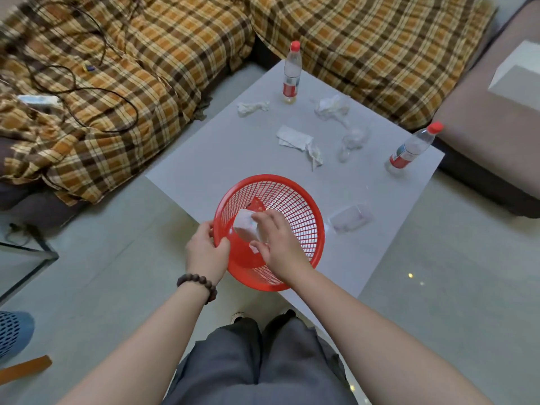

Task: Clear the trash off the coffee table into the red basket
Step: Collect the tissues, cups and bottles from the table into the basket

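Gripping the round red mesh basket (295,206) rim, left hand (206,252); right hand (279,247) pinching a crumpled white wrapper (245,228).

Soft, even indoor light with faint shadows; wide-angle bending at the edges; motion blur smears the plaid sofa cover (87,83) top left.

Blue shoe (13,331) — cut off by the left edge. Pale item (244,228) inside the red basket (304,206) — partly covered by the right hand (277,244), identity unclear. Clear wrappers (352,138) on the tabletop (204,171) — blurred, outlines indistinct.
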Demonstrator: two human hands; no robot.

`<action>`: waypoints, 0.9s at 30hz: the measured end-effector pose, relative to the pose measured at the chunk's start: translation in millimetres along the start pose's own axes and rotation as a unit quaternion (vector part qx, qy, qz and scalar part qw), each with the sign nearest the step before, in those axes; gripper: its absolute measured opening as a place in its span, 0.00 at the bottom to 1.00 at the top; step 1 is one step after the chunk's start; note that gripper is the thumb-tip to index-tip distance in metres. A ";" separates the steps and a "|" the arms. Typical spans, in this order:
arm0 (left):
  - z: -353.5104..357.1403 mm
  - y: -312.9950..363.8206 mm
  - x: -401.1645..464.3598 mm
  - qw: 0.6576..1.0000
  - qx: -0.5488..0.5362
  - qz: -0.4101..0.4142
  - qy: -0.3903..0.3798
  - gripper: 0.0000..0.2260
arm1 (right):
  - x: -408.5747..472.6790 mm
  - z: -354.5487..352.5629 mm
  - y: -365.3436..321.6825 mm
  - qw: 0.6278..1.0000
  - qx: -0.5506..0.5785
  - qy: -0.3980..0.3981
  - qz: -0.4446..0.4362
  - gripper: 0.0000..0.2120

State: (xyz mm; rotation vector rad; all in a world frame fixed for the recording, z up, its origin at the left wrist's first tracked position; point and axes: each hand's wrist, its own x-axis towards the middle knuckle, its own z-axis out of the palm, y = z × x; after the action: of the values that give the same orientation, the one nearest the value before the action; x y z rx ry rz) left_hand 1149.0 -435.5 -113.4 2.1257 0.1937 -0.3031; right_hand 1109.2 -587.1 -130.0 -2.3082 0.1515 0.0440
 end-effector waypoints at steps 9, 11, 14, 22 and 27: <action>-11.9 8.0 0.5 0.999 -0.015 0.030 -0.032 0.09 | -6.7 -3.3 -12.9 0.997 -0.064 0.005 0.040 0.34; -17.2 6.8 3.3 0.999 -0.016 0.036 -0.035 0.09 | -13.5 -8.3 -12.7 0.995 -0.083 0.048 0.043 0.34; -24.5 5.0 10.6 0.998 -0.011 0.040 -0.048 0.09 | -28.2 -16.0 -5.6 0.983 -0.118 0.129 0.055 0.33; -19.0 17.2 13.6 0.995 -0.011 0.054 -0.088 0.11 | -78.0 -28.7 19.3 0.955 -0.067 0.187 0.220 0.38; -0.5 26.8 -4.8 0.991 -0.017 0.081 -0.105 0.12 | -99.4 -39.0 26.0 0.933 0.027 0.254 0.253 0.36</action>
State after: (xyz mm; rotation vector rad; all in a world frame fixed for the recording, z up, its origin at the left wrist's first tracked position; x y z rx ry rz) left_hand 1151.3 -449.7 -90.2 2.0447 -0.0957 -0.4202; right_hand 1006.7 -623.7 -114.8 -2.1202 0.9939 -0.2960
